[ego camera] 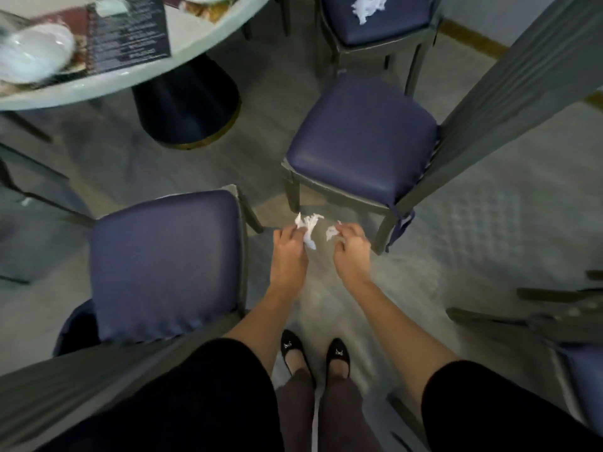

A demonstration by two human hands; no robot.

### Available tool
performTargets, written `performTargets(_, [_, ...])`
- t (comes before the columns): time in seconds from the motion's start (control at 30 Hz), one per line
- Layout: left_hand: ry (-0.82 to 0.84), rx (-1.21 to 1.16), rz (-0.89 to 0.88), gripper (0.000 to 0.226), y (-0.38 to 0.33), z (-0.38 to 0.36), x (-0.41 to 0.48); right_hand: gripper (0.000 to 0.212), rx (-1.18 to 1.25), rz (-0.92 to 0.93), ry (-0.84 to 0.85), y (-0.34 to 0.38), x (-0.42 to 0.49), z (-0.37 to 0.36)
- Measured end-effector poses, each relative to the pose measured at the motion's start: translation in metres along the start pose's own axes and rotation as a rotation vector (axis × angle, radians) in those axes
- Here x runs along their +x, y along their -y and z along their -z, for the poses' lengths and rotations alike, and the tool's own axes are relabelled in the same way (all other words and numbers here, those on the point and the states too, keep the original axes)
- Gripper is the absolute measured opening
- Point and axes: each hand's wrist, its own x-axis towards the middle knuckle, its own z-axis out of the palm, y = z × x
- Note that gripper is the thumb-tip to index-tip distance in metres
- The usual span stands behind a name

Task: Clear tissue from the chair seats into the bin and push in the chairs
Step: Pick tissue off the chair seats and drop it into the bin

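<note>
Centre frame: left hand (290, 247) pinches a crumpled tissue wad (306, 228), right hand (352, 251) pinches a smaller scrap (331, 233), both over the floor (424, 256). Step judged as collecting; loose tissue (367, 6) lies on the far chair seat (375, 27), top of frame. Next: drop both in the bin, not identifiable here, then clear that seat

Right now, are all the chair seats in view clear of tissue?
No, a crumpled tissue lies on the far chair's blue seat at the top of the view.
</note>
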Motion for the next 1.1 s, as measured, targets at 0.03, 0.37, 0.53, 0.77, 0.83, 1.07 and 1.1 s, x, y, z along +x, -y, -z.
performTargets(0.03, [0.007, 0.0, -0.004, 0.04, -0.006, 0.009, -0.004, 0.044, -0.037, 0.031, 0.016, 0.004, -0.009, 0.005])
performTargets(0.37, [0.142, -0.002, -0.185, 0.044, -0.002, 0.071, -0.094, 0.069, -0.277, 0.099, -0.058, 0.032, -0.147, 0.002])
performTargets(0.53, [0.239, -0.027, -0.315, 0.041, 0.014, 0.097, -0.166, 0.058, -0.171, -0.038, -0.229, 0.046, -0.234, -0.024])
performTargets(0.77, [0.265, -0.004, -0.45, 0.04, 0.045, 0.136, -0.25, 0.026, -0.143, -0.062, -0.394, 0.075, -0.341, -0.024])
performTargets(0.83, [0.258, -0.025, -0.463, 0.037, 0.051, 0.148, -0.269, 0.027, -0.147, -0.094, -0.411, 0.079, -0.359, -0.02])
performTargets(1.07, [0.227, -0.026, -0.443, 0.036, 0.116, 0.189, -0.347, 0.025, -0.14, -0.108, -0.377, 0.103, -0.437, -0.062])
performTargets(1.1, [0.22, -0.013, -0.427, 0.035, 0.131, 0.194, -0.361, 0.025, -0.13, -0.118, -0.365, 0.109, -0.453, -0.074])
